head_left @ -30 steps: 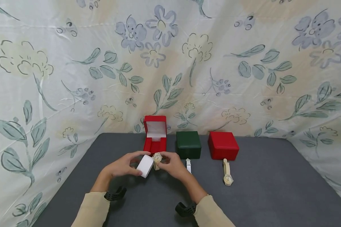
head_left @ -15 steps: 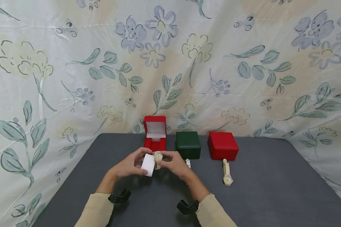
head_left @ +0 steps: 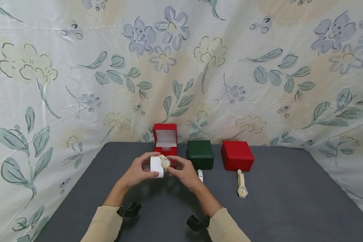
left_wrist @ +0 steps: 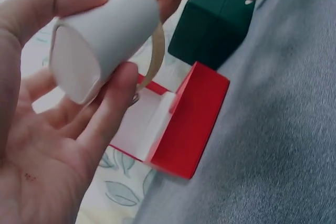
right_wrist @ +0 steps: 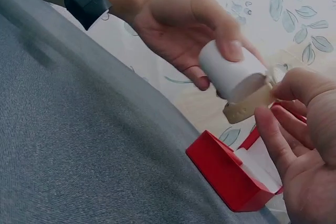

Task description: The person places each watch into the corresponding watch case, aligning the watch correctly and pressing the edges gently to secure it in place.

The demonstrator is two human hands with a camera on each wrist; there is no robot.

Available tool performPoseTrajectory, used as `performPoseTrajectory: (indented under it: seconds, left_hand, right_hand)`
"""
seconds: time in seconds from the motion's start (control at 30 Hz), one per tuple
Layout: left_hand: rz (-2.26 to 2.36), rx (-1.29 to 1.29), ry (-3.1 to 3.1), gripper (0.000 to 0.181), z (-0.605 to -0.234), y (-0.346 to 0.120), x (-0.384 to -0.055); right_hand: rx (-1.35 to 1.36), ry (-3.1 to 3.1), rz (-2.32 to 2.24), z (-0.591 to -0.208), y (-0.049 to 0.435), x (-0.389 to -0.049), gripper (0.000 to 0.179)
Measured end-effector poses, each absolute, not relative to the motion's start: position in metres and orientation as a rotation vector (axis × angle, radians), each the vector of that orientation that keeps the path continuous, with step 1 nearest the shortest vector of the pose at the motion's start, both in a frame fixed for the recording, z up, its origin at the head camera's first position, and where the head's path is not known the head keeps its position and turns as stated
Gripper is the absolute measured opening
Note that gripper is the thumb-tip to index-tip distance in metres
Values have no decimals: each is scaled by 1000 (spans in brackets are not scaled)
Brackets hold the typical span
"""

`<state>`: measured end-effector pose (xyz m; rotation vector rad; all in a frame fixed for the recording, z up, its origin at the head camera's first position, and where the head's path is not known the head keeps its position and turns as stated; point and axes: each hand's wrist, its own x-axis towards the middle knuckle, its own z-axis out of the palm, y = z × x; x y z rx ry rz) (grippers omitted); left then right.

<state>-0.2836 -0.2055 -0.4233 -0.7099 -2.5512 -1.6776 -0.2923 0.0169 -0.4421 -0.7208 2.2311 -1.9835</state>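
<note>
My left hand [head_left: 136, 172] grips a white watch pillow [head_left: 156, 167] between thumb and fingers, above the table. A cream-strapped watch [head_left: 165, 163] with a round pale dial is at the pillow's right end, pinched by my right hand [head_left: 184, 172]. In the right wrist view, the looped strap [right_wrist: 249, 106] sits right at the pillow's end, and in the left wrist view it hangs past the far end of the pillow [left_wrist: 113, 27]. Just behind both hands stands an open red watch box [head_left: 165, 126] with a white-lined lid; the hands partly cover its base.
Right of the open box are a closed green box [head_left: 200, 154] and a closed red box [head_left: 237, 155]. A white watch [head_left: 201, 175] lies before the green one, a second cream watch [head_left: 242, 190] before the red one. Floral cloth [head_left: 181, 84] hangs behind the grey table [head_left: 290, 201].
Both hands have moved away from me, up toward the open box. The pillow has turned from slanted to nearly upright, and the watch now overlaps its right end.
</note>
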Motion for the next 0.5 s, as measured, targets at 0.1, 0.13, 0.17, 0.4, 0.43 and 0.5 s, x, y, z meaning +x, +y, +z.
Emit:
performPoseTrajectory:
  seconds: [0.1, 0.13, 0.17, 0.4, 0.43, 0.5]
  left_hand:
    - [-1662, -651, -2522, 66, -422, -202, -284]
    - [-1665, -643, -2513, 66, -422, -202, -284]
    - [-1667, -632, -2505, 65, -422, -201, -284]
    - [-1675, -442, -2446, 64, -417, -194, -280]
    - [-1658, -399, -2451, 63, -417, -193, -280]
    - [-1633, -321, -2460, 63, -417, -191, -281]
  right_hand:
    - [-725, 2227, -1993, -444, 17, -293, 41]
    - [-732, 2226, -1994, -444, 17, -293, 42]
    - [-739, 2228, -1990, -445, 17, -293, 43]
    - [-767, 2224, -1966, -443, 16, -294, 51]
    - [-770, 2224, -1970, -442, 16, -294, 51]
    - [-760, 2240, -1968, -438, 16, -292, 51]
